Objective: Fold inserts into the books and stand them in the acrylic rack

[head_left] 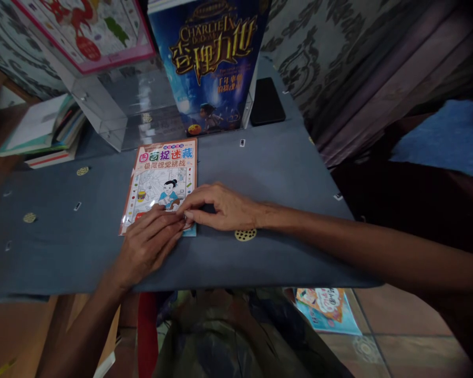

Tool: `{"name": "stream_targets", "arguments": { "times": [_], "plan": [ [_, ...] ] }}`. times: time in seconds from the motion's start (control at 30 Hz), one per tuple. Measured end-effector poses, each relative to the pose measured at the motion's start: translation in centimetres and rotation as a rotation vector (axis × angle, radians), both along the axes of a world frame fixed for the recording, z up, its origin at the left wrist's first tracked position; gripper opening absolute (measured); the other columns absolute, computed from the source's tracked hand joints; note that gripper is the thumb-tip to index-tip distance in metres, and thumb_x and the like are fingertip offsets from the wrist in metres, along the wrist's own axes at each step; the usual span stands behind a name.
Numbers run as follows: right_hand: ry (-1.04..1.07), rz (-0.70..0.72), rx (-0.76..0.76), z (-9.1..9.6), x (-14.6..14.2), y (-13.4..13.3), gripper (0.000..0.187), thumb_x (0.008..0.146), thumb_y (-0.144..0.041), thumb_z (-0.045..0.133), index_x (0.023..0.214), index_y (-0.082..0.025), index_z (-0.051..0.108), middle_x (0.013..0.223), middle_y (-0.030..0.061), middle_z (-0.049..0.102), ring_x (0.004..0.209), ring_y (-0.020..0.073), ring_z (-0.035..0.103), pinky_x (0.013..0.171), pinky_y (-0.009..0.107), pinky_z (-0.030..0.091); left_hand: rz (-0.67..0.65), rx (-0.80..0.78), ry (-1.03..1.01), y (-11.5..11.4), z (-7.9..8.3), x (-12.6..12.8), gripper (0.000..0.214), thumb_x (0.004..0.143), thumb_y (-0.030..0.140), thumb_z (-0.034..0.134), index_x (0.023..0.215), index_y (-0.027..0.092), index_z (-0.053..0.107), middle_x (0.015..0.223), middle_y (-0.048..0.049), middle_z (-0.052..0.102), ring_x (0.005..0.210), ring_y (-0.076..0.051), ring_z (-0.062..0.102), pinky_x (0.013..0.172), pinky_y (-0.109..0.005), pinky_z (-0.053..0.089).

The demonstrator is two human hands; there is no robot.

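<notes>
A thin picture book (160,181) with a drawn figure and coloured Chinese lettering lies cover up on the grey tablecloth. My left hand (147,244) rests flat across its lower part, fingers stretched to the right. From the right comes my right hand (220,207), its thumb and fingertips pinched together over the book's lower right area. Those fingertips touch the ends of my left fingers. Whatever sits in the pinch, if anything, is hidden. Both hands cover the bottom of the cover.
Beyond the book, a clear stand (142,123) bears a blue book (216,63) and a pink-edged book (90,31). A black flat device (267,102) lies to its right, stacked books (47,128) to its left. Another book (327,310) is on the tiled floor.
</notes>
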State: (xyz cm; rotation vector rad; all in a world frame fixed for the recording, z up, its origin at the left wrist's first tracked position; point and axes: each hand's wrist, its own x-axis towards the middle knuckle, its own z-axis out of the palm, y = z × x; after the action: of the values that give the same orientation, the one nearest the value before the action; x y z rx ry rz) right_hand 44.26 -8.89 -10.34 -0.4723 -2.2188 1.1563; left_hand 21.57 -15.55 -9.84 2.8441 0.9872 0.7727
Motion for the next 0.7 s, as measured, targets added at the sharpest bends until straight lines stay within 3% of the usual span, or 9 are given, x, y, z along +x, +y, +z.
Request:
{"name": "stream_targets", "arguments": {
  "times": [0.43,0.7],
  "plan": [
    [0.061,0.011,-0.009,0.09,-0.03,-0.02,0.017,0.094,-0.013,0.053,0.095,-0.013,0.071,0.081,0.0021,0.074,0.076,0.0129,0.066,0.08,0.028,0.05,-0.006,0.013,0.009,0.02,0.09,-0.02,0.024,0.093,0.013,0.061,0.115,0.018,0.067,0.107,-0.0072,0.075,0.102,-0.021,0.068,0.1,-0.044,0.055],
    [-0.01,-0.004,0.185,-0.53,-0.28,-0.35,0.018,0.092,-0.012,0.054,0.092,-0.017,0.071,0.084,0.0017,0.076,0.077,0.0135,0.066,0.089,0.033,0.047,-0.01,0.005,0.028,0.06,0.1,-0.19,0.017,0.092,0.02,0.066,0.109,0.019,0.067,0.107,-0.0062,0.074,0.103,-0.021,0.068,0.101,-0.045,0.055]
  ]
}}
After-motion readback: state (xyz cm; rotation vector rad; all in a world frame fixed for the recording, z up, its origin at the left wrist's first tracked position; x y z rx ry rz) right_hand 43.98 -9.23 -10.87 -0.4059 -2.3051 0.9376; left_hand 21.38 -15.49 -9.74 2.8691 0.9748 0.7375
